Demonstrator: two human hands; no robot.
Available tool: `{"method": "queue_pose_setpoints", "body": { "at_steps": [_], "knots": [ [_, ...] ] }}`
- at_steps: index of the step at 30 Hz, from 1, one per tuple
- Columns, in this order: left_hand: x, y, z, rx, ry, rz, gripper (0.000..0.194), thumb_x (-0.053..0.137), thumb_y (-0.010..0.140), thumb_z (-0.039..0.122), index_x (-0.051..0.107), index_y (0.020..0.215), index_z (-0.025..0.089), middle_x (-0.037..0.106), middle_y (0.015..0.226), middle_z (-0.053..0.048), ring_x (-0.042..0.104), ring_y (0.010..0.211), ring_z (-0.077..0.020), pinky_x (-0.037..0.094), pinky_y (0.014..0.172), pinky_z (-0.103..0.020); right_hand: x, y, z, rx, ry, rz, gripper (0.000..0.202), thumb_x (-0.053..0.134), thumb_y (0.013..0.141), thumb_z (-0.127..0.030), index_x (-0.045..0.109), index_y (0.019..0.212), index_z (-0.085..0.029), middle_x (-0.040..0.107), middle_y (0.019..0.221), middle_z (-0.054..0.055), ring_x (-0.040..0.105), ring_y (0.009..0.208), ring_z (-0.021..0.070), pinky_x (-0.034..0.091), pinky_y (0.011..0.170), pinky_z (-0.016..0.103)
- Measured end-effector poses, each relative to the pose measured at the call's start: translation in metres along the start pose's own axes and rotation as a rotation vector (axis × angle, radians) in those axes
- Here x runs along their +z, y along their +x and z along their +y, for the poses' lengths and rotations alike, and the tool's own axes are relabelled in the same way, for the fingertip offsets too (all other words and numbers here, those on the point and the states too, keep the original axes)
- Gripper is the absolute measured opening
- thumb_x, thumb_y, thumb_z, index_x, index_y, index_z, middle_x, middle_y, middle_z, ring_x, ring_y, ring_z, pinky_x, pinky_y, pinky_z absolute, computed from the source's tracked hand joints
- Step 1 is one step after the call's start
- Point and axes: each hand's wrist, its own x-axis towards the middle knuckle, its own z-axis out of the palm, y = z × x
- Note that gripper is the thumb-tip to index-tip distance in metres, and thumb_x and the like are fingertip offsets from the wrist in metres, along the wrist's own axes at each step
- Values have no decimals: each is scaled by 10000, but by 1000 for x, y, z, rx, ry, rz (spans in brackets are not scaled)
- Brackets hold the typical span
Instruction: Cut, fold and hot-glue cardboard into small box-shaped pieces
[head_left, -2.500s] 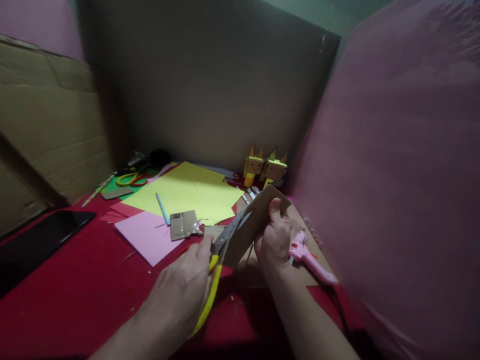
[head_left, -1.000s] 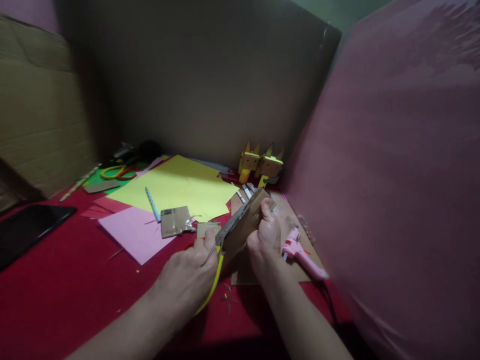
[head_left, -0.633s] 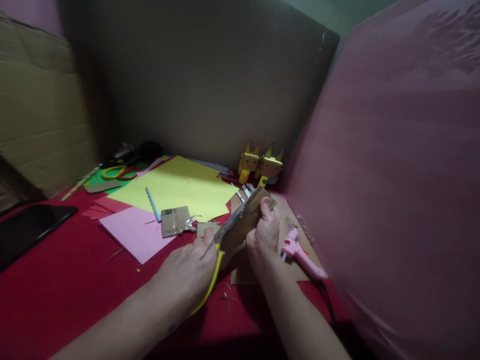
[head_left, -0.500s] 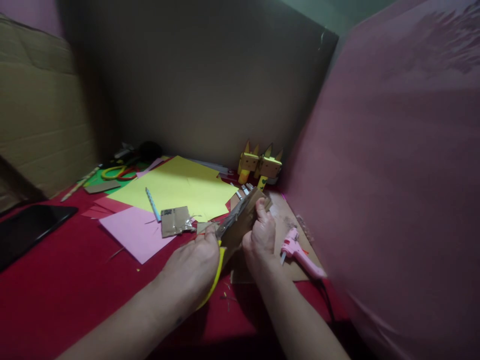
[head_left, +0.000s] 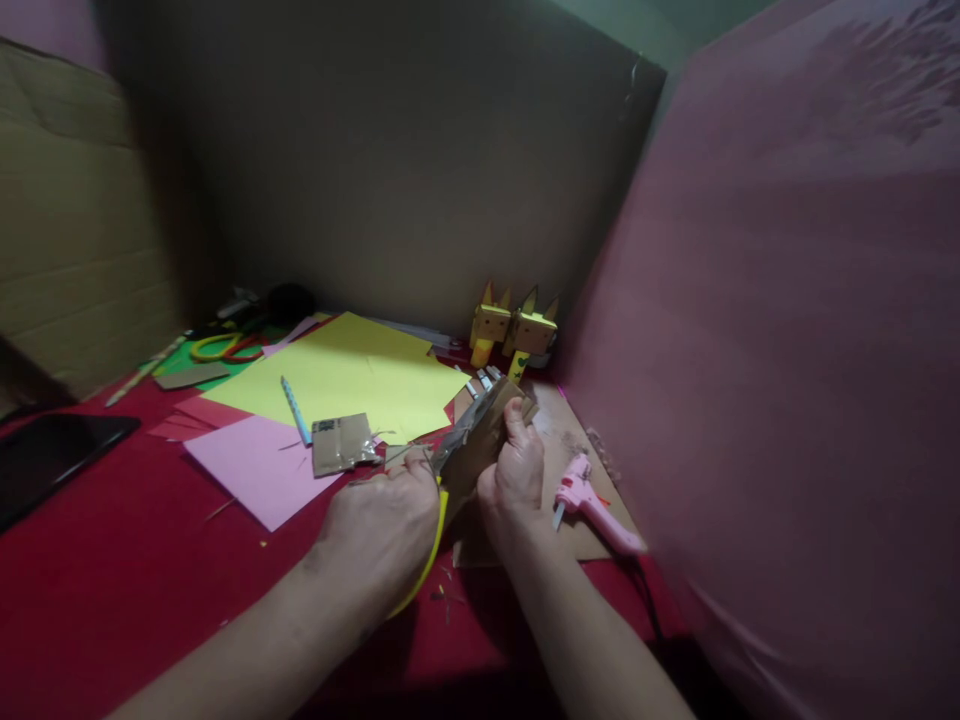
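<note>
My left hand (head_left: 384, 525) is closed round the yellow-handled scissors (head_left: 433, 560), whose blades lie along the left edge of a brown cardboard piece (head_left: 484, 452). My right hand (head_left: 516, 475) grips that cardboard, thumb up on its near face and fingers mostly hidden. The piece is held tilted above the table, and grey tape or torn surface shows along its edge. How far the blades are apart cannot be made out. Left of my hands lies a small taped cardboard square (head_left: 343, 444).
On the red cloth (head_left: 150, 620) are yellow paper (head_left: 345, 370), pink paper (head_left: 262, 470), a blue pencil (head_left: 296, 410) and a black phone or tablet (head_left: 52, 460). A pink glue gun (head_left: 596, 508) rests on a cardboard sheet (head_left: 551, 430) at right. Two cardboard figures (head_left: 514, 328) stand behind.
My left fingers have closed further round the scissors' handle. The cardboard stays in my right hand at nearly the same tilt. The whole view has shifted slightly.
</note>
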Motion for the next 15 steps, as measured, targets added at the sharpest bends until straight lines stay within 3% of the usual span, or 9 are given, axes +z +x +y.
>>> {"method": "queue_pose_setpoints", "body": {
  "at_steps": [7, 13, 15],
  "knots": [
    [4, 4, -7, 89, 56, -45, 331, 328, 955, 155, 613, 1042, 13, 690, 674, -160, 718, 641, -344, 569, 539, -423, 2, 0, -3, 15, 47, 21, 146, 638, 815, -270, 642, 890, -144, 718, 678, -23, 675, 613, 131, 581, 678, 279],
    [2, 5, -1, 62, 49, -26, 384, 308, 991, 244, 620, 984, 21, 710, 793, -183, 723, 704, -297, 572, 599, -360, 2, 3, -3, -5, 45, 42, 123, 646, 810, -252, 646, 885, -155, 724, 696, -27, 680, 627, 124, 575, 688, 259],
    [-1, 4, 0, 78, 50, -26, 370, 313, 978, 202, 630, 976, 11, 706, 794, -194, 721, 721, -300, 567, 609, -358, 1, 3, -2, -9, 38, 38, 136, 657, 799, -263, 649, 881, -155, 728, 715, -20, 683, 643, 130, 576, 697, 268]
  ]
}}
